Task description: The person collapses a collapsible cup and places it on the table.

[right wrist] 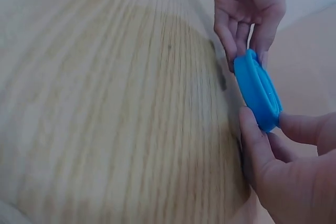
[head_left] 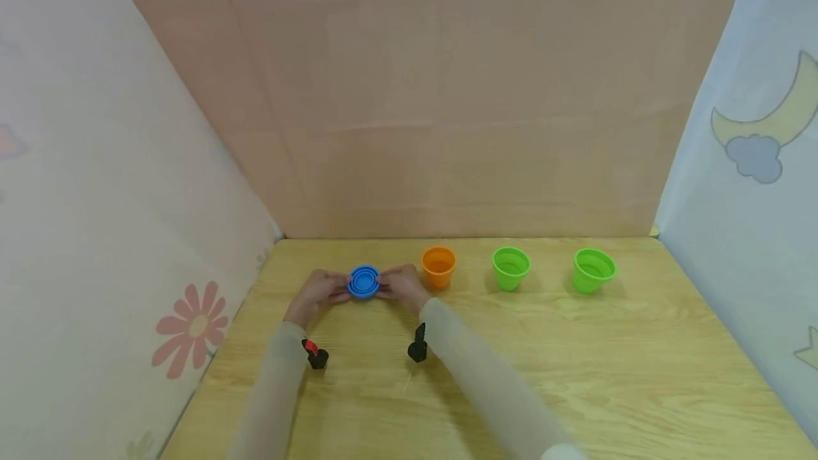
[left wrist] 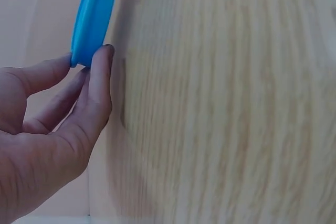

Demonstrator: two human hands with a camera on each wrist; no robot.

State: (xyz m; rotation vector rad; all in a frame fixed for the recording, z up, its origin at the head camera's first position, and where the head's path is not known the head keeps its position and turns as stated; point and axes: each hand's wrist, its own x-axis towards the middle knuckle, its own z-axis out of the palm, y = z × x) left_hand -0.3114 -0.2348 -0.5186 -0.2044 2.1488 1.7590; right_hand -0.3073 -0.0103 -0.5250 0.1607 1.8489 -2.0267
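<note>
Blue ringed disc [head_left: 364, 282] was held just above the surface [head_left: 575, 360], toward its far left. Your left hand [head_left: 319, 288] had its grip clamped on one edge, thumb at the rim, fingers beneath; your right hand [head_left: 401, 283] pinched the opposite edge likewise. Orange cup [head_left: 439, 268] stood upright just beyond your right wrist. Farther right, in a rough row: a nearer green cup [head_left: 510, 270], then a rightmost green cup [head_left: 593, 272], both upright. Pale sleeves [head_left: 271, 382] covered your forearms. Tan backdrop [head_left: 447, 91] rose behind; left panel [head_left: 115, 162] bore a pink flower [head_left: 199, 326], right panel [head_left: 722, 247] a yellow moon [head_left: 776, 116].
</note>
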